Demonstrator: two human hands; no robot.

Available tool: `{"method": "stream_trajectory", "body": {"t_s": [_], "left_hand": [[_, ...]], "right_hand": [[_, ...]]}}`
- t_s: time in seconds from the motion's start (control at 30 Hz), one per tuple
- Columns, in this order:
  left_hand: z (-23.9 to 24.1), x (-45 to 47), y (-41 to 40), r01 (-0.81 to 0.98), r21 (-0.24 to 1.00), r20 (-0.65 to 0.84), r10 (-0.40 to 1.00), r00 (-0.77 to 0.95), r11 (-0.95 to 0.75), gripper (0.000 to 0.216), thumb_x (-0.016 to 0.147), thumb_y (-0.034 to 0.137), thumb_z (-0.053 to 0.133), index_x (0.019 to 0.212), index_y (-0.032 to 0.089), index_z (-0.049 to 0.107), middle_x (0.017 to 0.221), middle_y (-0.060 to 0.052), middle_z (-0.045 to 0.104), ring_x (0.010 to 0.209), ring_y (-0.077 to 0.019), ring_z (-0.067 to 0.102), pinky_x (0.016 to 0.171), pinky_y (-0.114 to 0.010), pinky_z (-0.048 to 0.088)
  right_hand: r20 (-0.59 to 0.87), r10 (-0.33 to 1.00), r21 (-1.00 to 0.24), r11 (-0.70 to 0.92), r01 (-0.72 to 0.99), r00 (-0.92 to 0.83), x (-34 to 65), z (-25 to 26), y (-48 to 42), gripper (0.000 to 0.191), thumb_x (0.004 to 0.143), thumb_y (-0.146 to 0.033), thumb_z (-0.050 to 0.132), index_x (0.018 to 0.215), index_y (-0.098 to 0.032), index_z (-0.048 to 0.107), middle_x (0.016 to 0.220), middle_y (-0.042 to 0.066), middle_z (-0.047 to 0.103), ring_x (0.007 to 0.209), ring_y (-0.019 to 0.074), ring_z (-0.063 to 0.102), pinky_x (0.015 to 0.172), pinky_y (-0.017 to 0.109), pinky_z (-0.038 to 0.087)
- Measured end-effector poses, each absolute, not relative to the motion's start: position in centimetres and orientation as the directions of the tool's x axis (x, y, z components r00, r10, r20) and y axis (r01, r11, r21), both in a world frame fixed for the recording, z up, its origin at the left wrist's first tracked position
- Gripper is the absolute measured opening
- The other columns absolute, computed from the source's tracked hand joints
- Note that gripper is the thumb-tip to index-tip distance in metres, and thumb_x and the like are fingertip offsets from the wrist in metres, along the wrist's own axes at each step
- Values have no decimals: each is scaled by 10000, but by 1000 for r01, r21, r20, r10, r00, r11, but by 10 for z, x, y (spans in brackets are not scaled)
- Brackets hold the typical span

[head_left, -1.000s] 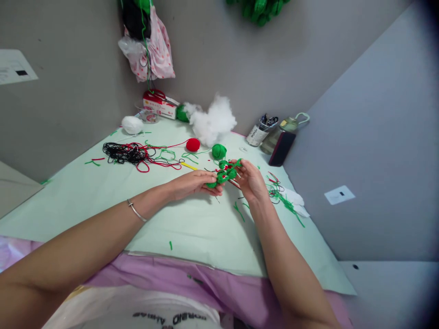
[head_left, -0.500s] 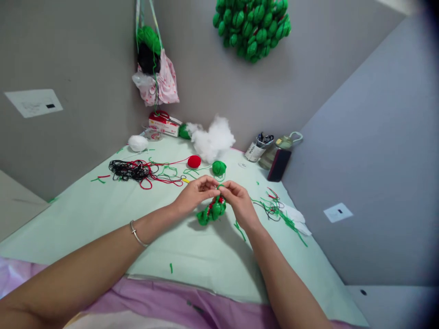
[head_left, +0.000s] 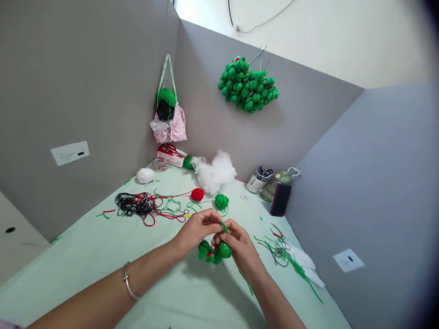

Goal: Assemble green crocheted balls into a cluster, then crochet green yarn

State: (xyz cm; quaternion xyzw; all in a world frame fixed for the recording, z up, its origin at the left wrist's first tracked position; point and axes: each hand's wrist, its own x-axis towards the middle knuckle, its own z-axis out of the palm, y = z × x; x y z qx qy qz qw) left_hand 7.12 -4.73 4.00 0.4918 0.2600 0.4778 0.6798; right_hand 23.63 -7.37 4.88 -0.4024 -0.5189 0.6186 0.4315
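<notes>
Between my hands hangs a green and red crocheted piece (head_left: 214, 253) with several round green bobbles, held above the table. My left hand (head_left: 202, 228) pinches a loop of green yarn (head_left: 223, 226) at its top with thumb and forefinger. My right hand (head_left: 238, 242) grips the piece beside that loop, its fingers partly covering the upper part. Just beyond the hands sit a green yarn ball (head_left: 221, 202) and a red yarn ball (head_left: 197, 194).
Tangled black and red yarn (head_left: 133, 204) lies left. White stuffing (head_left: 216, 173) is at the back, with a pen cup (head_left: 256, 181), a bottle (head_left: 269, 189) and a phone (head_left: 281, 199) right of it. Yarn scraps (head_left: 291, 260) lie right. Green bobbled pieces (head_left: 248, 87) hang on the wall.
My view has tilted up, so the scene sits lower and more wall shows. The crocheted piece has turned in my hands, and a green loop now stands up between my fingers.
</notes>
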Motion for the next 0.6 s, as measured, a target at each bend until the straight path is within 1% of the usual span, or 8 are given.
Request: {"method": "stream_trajectory", "body": {"t_s": [0.1, 0.2, 0.3, 0.4, 0.43, 0.5, 0.57, 0.6], "left_hand": [[63, 70, -47, -398, 915, 143, 872, 468, 63, 301, 729, 385, 799, 818, 177, 601, 679, 21, 628, 571, -148, 626, 588, -293, 503], [84, 69, -42, -391, 920, 201, 843, 499, 13, 289, 739, 384, 795, 815, 176, 609, 687, 9, 644, 616, -161, 652, 657, -308, 513], [93, 67, -31, -401, 916, 239, 836, 494, -25, 262, 739, 363, 783, 799, 173, 613, 677, 2, 644, 652, -159, 636, 699, -305, 492], [89, 62, -16, -395, 914, 267, 870, 415, -92, 232, 734, 331, 776, 800, 162, 631, 720, -4, 634, 712, -144, 594, 706, -274, 454], [86, 58, -11, -384, 917, 264, 888, 377, -109, 231, 738, 329, 772, 827, 159, 643, 743, -5, 628, 725, -140, 580, 704, -268, 447], [77, 50, 0, -361, 925, 231, 932, 279, -121, 269, 748, 338, 768, 918, 162, 657, 786, 2, 606, 732, -133, 556, 701, -264, 446], [65, 42, 9, -351, 930, 189, 960, 205, -108, 332, 738, 355, 776, 980, 165, 651, 822, 0, 594, 745, -137, 555, 700, -267, 453], [58, 38, 13, -343, 934, 169, 968, 187, -97, 338, 730, 367, 777, 966, 161, 648, 826, -6, 593, 750, -141, 555, 695, -267, 453]], "right_hand": [[-90, 936, -967, -163, -194, -339, 240, 61, -69, 212, 767, -336, 796, 792, -208, 630, 611, -16, 626, 620, 149, 605, 622, 263, 453], [-88, 926, -962, -175, -211, -368, 246, 76, -61, 241, 738, -359, 828, 794, -200, 655, 593, -15, 636, 574, 128, 582, 590, 246, 430], [-82, 933, -975, -148, -166, -349, 248, 90, -49, 273, 680, -359, 877, 807, -199, 695, 640, -1, 684, 548, 109, 566, 541, 226, 399], [-43, 949, -997, -62, -51, -314, 249, 110, -26, 261, 643, -333, 906, 757, -195, 717, 662, 14, 715, 575, 119, 600, 552, 233, 430], [0, 956, -1000, 0, 1, -292, 250, 120, -15, 249, 644, -328, 907, 739, -191, 722, 664, 22, 722, 592, 130, 616, 566, 244, 452], [139, 967, -984, 158, 77, -214, 253, 146, 11, 235, 641, -314, 909, 720, -194, 723, 682, 28, 736, 618, 148, 641, 584, 262, 484], [288, 952, -952, 297, 80, -107, 257, 181, 42, 238, 640, -319, 904, 744, -211, 719, 687, 24, 735, 612, 161, 645, 564, 276, 496], [359, 932, -929, 362, 78, -54, 259, 200, 59, 242, 634, -317, 901, 754, -216, 715, 687, 19, 730, 609, 165, 647, 565, 285, 507]]}}
